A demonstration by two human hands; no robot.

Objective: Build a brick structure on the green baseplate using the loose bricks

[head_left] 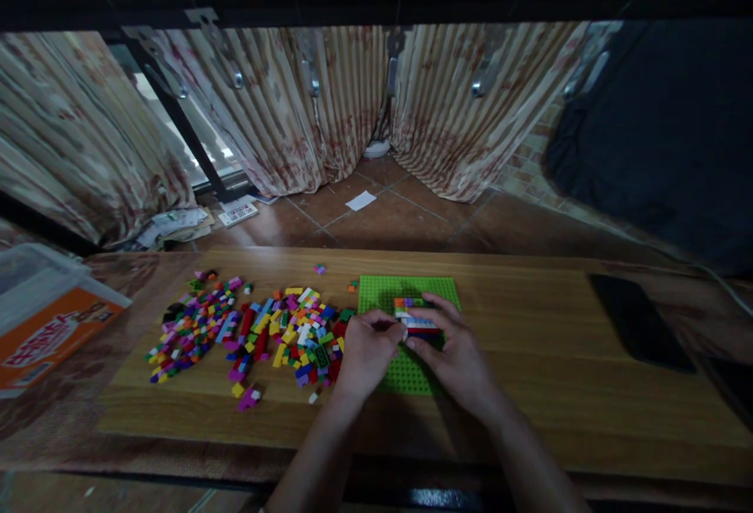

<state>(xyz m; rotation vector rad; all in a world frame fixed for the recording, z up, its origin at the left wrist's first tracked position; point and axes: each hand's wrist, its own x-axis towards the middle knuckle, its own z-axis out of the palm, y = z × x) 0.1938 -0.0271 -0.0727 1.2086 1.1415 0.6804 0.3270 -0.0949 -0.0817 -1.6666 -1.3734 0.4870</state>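
Note:
A green baseplate (388, 293) lies on a wooden board (529, 387). A small stack of coloured bricks (415, 317) stands on the plate. My left hand (368, 352) rests at the plate's left edge with its fingers curled toward the stack. My right hand (456, 352) reaches over the plate, with fingertips pinched on the front of the brick stack. Whether a loose brick sits in my left fingers is hidden.
Several loose bricks in many colours (252, 329) are spread left of the plate. A black phone (641, 321) lies at the board's right. An orange and white box (41, 325) sits at far left. Curtains and tiled floor lie beyond.

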